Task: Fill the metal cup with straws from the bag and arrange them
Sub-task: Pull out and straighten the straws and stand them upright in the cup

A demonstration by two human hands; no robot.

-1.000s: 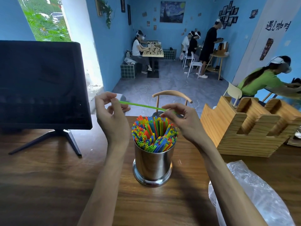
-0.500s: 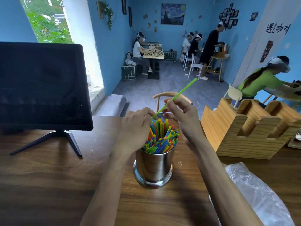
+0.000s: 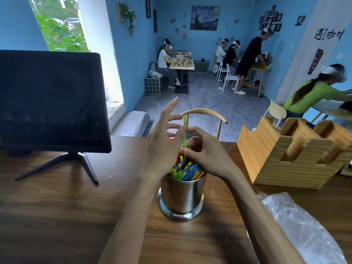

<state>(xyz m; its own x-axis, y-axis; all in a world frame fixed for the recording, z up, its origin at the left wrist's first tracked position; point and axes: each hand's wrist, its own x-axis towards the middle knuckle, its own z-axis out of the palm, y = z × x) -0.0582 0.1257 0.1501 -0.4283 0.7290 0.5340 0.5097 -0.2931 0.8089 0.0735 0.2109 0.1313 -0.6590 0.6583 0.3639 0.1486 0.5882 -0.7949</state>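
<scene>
A shiny metal cup stands on the wooden table, packed with several colourful straws. One green straw stands upright above the cup, its lower end among the others. My right hand hovers over the cup's right side and pinches this straw low down with curled fingers. My left hand is at the cup's left rim with fingers spread and straight, its thumb beside the green straw. The clear plastic bag lies crumpled at the lower right.
A dark monitor on a tripod stand fills the left of the table. A wooden slotted holder sits at the right. A chair back rises behind the table edge. Several people sit and stand at tables farther back in the room.
The green straw swung from level between both hands to upright, its tip lowered into the cup. My left hand let go and spread its fingers; my right hand slid down the straw.
</scene>
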